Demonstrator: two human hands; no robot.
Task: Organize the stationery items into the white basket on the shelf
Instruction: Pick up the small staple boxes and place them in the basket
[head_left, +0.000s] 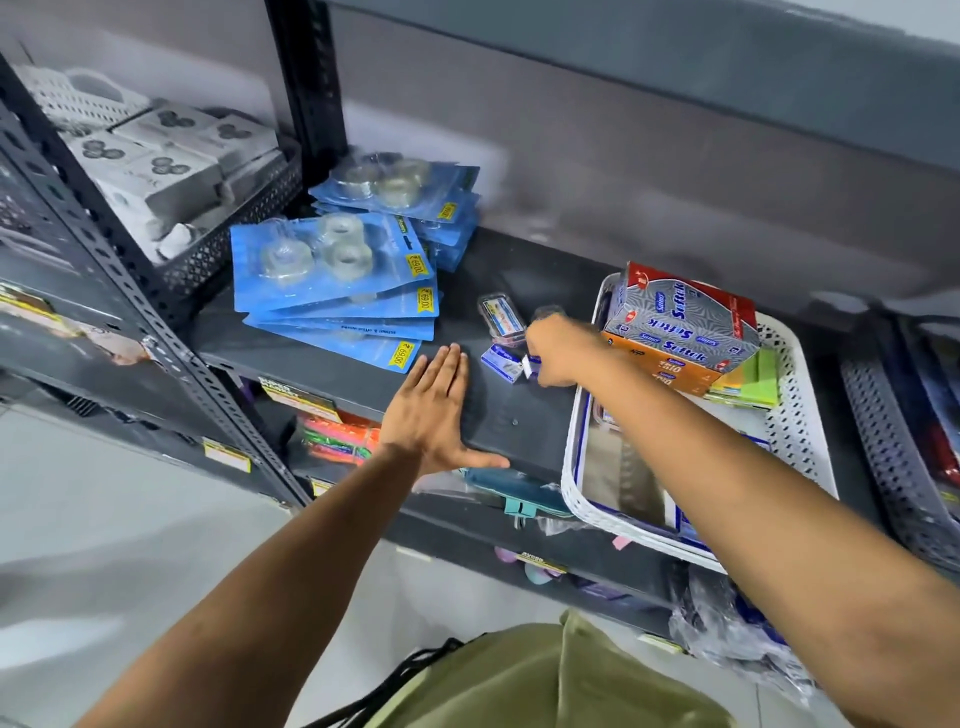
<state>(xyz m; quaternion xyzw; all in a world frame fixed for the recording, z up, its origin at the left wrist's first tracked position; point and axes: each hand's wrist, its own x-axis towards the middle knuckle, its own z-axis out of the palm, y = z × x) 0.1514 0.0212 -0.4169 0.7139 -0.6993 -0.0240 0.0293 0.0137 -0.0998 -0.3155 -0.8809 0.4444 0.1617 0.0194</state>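
Observation:
The white perforated basket (789, 415) stands on the dark shelf at the right, holding a grey and orange Softek box (680, 332) and green and yellow pads (753, 382). My right hand (556, 353) reaches just left of the basket, fingers closed around a small blue and white box (532, 365). Another small blue box (501, 364) lies beside it, and a clear plastic case (501, 317) lies just behind. My left hand (434, 415) rests flat and open on the shelf's front edge, holding nothing.
Blue blister packs of tape rolls (332, 280) are fanned out at the shelf's left, with more packs (400, 187) behind. A dark basket of white boxes (171, 171) fills the neighbouring bay. A grey perforated basket (893, 462) stands at the far right. Lower shelves hold coloured items.

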